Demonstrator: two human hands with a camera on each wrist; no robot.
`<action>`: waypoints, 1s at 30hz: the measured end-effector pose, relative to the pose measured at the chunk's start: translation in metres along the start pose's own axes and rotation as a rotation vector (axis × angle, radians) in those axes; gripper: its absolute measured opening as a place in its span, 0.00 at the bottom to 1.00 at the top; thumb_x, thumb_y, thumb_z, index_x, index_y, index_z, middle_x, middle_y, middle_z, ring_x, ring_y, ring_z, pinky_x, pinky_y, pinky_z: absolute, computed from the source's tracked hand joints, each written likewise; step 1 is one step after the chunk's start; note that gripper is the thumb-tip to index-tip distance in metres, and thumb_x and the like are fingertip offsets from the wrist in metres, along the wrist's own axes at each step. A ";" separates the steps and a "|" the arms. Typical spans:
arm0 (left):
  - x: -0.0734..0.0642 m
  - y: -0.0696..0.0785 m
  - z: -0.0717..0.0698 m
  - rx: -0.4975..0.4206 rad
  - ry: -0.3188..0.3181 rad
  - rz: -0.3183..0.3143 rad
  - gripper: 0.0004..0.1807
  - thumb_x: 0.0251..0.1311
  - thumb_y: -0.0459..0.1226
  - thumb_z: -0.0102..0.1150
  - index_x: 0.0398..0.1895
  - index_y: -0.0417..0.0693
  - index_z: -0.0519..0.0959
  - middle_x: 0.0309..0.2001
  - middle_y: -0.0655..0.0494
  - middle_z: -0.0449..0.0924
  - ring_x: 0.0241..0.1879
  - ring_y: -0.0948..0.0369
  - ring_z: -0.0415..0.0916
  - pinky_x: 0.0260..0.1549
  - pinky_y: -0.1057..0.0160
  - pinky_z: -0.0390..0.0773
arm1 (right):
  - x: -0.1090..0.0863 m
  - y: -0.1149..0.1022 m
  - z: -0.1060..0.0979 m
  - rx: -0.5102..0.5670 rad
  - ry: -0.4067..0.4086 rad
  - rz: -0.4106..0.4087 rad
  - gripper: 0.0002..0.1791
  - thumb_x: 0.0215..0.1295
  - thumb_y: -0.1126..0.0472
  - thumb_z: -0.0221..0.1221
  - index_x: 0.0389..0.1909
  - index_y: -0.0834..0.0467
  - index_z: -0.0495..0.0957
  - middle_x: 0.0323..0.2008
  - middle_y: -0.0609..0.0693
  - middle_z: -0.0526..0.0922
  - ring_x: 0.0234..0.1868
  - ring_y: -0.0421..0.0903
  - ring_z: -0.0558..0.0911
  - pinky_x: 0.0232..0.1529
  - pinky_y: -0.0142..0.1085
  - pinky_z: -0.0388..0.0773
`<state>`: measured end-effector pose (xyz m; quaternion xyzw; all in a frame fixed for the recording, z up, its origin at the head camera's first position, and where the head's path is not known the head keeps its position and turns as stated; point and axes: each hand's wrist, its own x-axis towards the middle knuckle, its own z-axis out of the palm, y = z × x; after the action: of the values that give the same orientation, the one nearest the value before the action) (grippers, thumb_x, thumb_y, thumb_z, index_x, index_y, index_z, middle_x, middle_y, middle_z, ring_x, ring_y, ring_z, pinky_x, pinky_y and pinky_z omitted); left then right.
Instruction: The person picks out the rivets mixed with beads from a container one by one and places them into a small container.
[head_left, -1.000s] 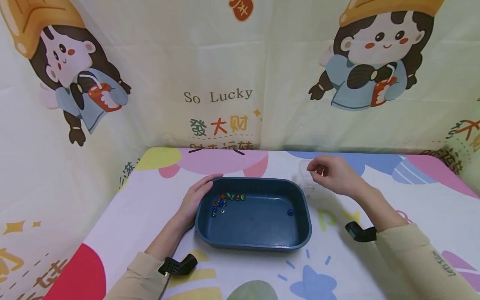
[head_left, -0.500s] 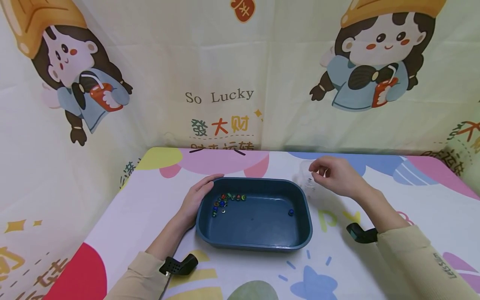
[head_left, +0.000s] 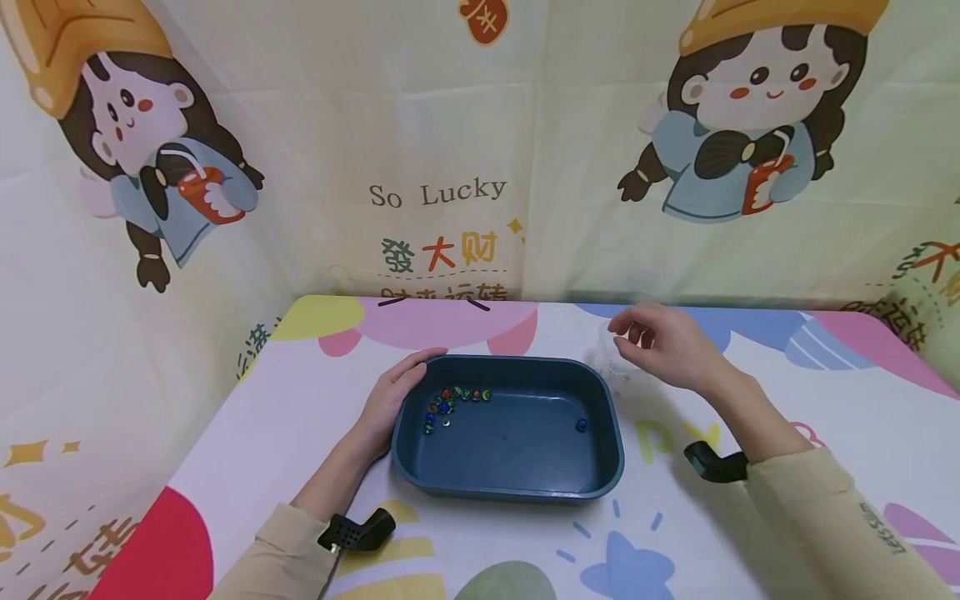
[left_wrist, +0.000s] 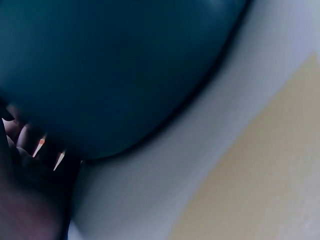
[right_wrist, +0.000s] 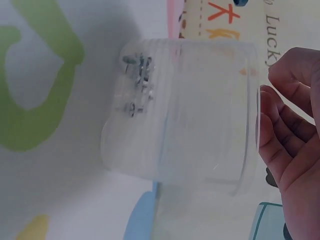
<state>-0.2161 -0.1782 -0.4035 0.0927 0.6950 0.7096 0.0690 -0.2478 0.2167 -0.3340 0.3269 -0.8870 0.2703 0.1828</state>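
My left hand (head_left: 386,404) lies against the left wall of a dark blue plastic basin (head_left: 502,492), fingers along its outer side. Several coloured glass marbles (head_left: 444,407) cluster at the basin's left end, with a small silvery piece (head_left: 446,422) beside them. One blue marble (head_left: 582,425) sits alone at the right. Over the mouth of a clear plastic cup (right_wrist: 205,115) hovers my right hand (head_left: 663,346), fingers loosely bent and thumb apart, nothing visible between them. Small silvery pieces (right_wrist: 140,80) lie at the cup's bottom; their exact kind is unclear.
A white cloth with coloured prints (head_left: 675,517) covers the table. Behind it hangs a printed curtain (head_left: 570,208). The cup stands just beyond the basin's back right corner.
My right hand has risen slightly, and its thumb and fingertips have moved apart. The left hand, basin and marbles stay where they were.
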 end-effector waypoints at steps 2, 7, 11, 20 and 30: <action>0.000 0.000 0.000 0.001 -0.001 0.000 0.23 0.80 0.41 0.38 0.72 0.44 0.69 0.69 0.47 0.70 0.68 0.52 0.67 0.67 0.52 0.65 | 0.001 -0.001 0.000 -0.001 0.004 -0.004 0.10 0.57 0.74 0.67 0.39 0.60 0.83 0.32 0.46 0.81 0.30 0.41 0.77 0.29 0.35 0.78; 0.000 -0.001 0.000 0.005 -0.003 0.003 0.23 0.80 0.41 0.38 0.72 0.44 0.69 0.69 0.47 0.69 0.68 0.52 0.67 0.67 0.51 0.65 | 0.006 -0.004 0.001 0.012 0.005 -0.007 0.09 0.58 0.74 0.67 0.38 0.61 0.83 0.32 0.47 0.81 0.31 0.42 0.77 0.29 0.35 0.77; 0.000 -0.001 0.000 0.014 -0.002 0.006 0.23 0.80 0.41 0.38 0.72 0.44 0.69 0.69 0.47 0.70 0.68 0.51 0.66 0.68 0.50 0.64 | 0.009 -0.008 0.001 0.027 -0.002 -0.002 0.09 0.58 0.74 0.66 0.38 0.60 0.84 0.32 0.46 0.82 0.31 0.42 0.77 0.30 0.35 0.77; -0.001 -0.001 -0.001 -0.023 -0.017 0.018 0.24 0.80 0.41 0.39 0.72 0.42 0.68 0.70 0.47 0.69 0.69 0.53 0.65 0.68 0.52 0.64 | 0.018 -0.013 0.006 0.055 -0.007 -0.014 0.09 0.59 0.73 0.66 0.39 0.60 0.84 0.33 0.47 0.82 0.31 0.41 0.77 0.30 0.37 0.79; 0.000 0.000 -0.001 -0.016 -0.019 0.016 0.24 0.80 0.41 0.39 0.72 0.42 0.68 0.69 0.46 0.70 0.67 0.52 0.67 0.67 0.52 0.66 | 0.031 -0.025 0.009 0.099 -0.004 -0.012 0.09 0.60 0.72 0.66 0.40 0.60 0.83 0.33 0.48 0.83 0.31 0.41 0.77 0.32 0.36 0.79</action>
<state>-0.2162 -0.1787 -0.4039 0.1044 0.6880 0.7146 0.0707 -0.2550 0.1806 -0.3161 0.3414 -0.8710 0.3119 0.1661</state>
